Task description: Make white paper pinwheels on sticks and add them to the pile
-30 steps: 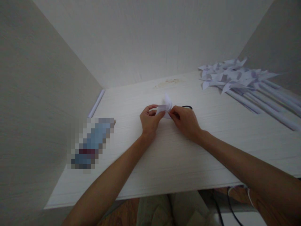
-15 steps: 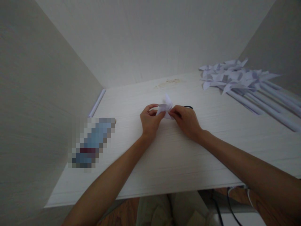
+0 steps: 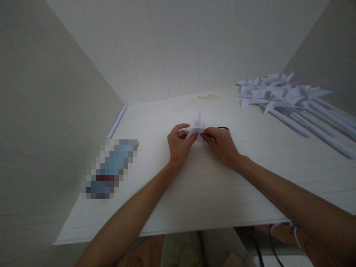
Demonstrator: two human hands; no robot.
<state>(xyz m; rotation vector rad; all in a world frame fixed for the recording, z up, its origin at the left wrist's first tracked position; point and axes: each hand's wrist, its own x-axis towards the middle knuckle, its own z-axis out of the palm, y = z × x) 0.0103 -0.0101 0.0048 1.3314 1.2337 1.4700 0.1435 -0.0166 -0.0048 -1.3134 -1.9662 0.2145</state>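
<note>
Between my hands is a small white paper pinwheel (image 3: 199, 128), its blades curled and one pointing up. My left hand (image 3: 179, 144) pinches its left side between thumb and fingers, with the index finger raised and curved. At the other side, my right hand (image 3: 221, 144) pinches the paper near its centre with the fingertips. The exact spot under the fingertips is hidden. Just behind my right hand, part of a black ring-shaped thing (image 3: 223, 128) shows on the table.
Several white paper pinwheels on rolled paper sticks (image 3: 280, 94) are piled at the right. A rolled white paper tube (image 3: 116, 122) lies along the left wall. A pixelated, bluish flat object (image 3: 114, 167) rests at the left of the white table (image 3: 178, 207). Cables (image 3: 274, 241) hang below the edge.
The pinwheel's blades have turned slightly, with the upper one now narrower and more upright. Both hands keep their pinch, and the left index finger has lifted away from the paper.
</note>
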